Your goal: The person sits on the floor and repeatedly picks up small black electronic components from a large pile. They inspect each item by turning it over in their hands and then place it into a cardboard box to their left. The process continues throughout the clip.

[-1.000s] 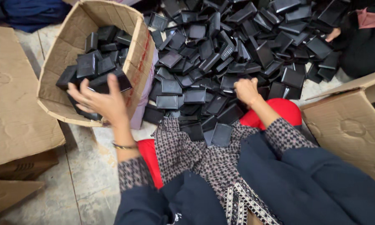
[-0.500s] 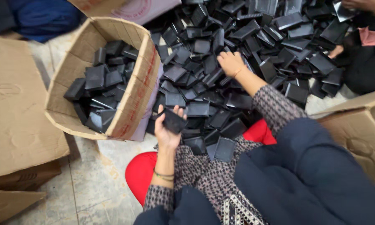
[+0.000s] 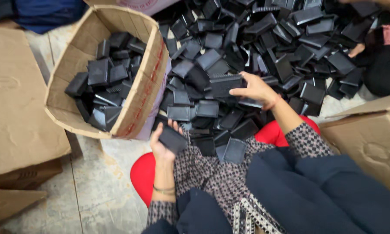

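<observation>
So the left hand is palm up down by the lap, fingers curled around one flat black plastic piece, just below the bottom corner of the open cardboard box. That box is tipped toward the person and already has a bunch of the same black pieces inside. The right hand is out over the big pile of black pieces, thumb and fingers pinched on the edge of a ribbed black piece lifted a bit off the heap.

Around that: the pile spreads right across the floor between the box and a second cardboard box on the right, so there's clutter everywhere between the two hands. A few loose pieces sit on the patterned lap. A red stool pokes out underneath. Flattened cardboard lies at the left, touching the open box. Another person's hand shows at the top right edge of the pile.
</observation>
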